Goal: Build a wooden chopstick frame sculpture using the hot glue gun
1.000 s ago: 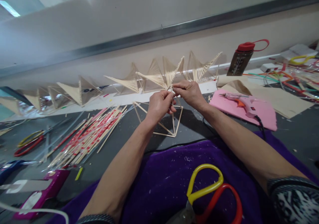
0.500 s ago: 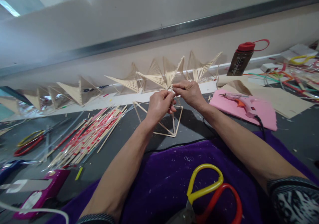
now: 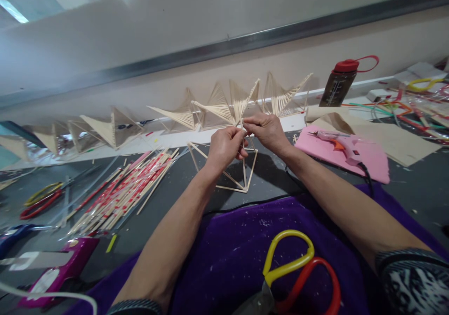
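Observation:
A small frame of thin wooden sticks (image 3: pixel 230 180) stands on the dark table in front of me, made of joined triangles. My left hand (image 3: pixel 226 147) is closed in a pinch around an upright stick near the frame's top. Fingertips of my right hand (image 3: pixel 266 130) pinch at the top end of the same frame, close to the left fingers. The exact spot where both hands grip is partly hidden by the fingers. Behind them, several finished twisted stick models (image 3: pixel 213 109) stand in a row along the wall.
At left lie bundled sticks in plastic (image 3: pixel 122 191), scissors (image 3: pixel 44 200) and a magenta device (image 3: pixel 58 273). To the right, a pink glue gun (image 3: pixel 342 144) rests on a pink pad (image 3: pixel 377 163), near a bottle (image 3: pixel 337 86). Yellow-and-red scissors (image 3: pixel 289 273) lie on purple cloth (image 3: pixel 217 268).

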`<state>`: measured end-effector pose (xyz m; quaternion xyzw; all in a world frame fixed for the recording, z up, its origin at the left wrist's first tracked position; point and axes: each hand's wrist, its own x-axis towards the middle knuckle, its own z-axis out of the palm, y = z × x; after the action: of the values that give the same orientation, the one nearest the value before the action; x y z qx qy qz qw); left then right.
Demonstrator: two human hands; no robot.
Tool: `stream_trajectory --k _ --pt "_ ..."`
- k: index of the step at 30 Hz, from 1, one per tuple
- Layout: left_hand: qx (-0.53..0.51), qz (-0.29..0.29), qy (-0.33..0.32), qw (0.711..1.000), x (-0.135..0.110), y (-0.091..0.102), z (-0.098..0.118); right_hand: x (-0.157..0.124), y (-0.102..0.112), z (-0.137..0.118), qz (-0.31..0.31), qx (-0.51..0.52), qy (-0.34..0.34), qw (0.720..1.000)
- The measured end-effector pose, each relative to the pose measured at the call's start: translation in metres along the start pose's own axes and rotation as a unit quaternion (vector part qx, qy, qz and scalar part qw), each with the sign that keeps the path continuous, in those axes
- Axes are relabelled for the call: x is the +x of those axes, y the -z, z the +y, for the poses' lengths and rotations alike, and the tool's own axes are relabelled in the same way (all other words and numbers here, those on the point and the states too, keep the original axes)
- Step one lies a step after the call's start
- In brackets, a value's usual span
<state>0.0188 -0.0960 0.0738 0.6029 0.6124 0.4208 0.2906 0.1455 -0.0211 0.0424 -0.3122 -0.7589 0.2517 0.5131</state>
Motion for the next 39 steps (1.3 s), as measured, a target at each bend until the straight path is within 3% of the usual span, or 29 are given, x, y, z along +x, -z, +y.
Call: stream_trajectory --k 39 --pt "-0.003 -0.004 -0.002 1.000 0.0009 -0.0010 -0.0039 -0.0009 -0.0018 -0.0014 0.009 0.007 -0.031 0.999"
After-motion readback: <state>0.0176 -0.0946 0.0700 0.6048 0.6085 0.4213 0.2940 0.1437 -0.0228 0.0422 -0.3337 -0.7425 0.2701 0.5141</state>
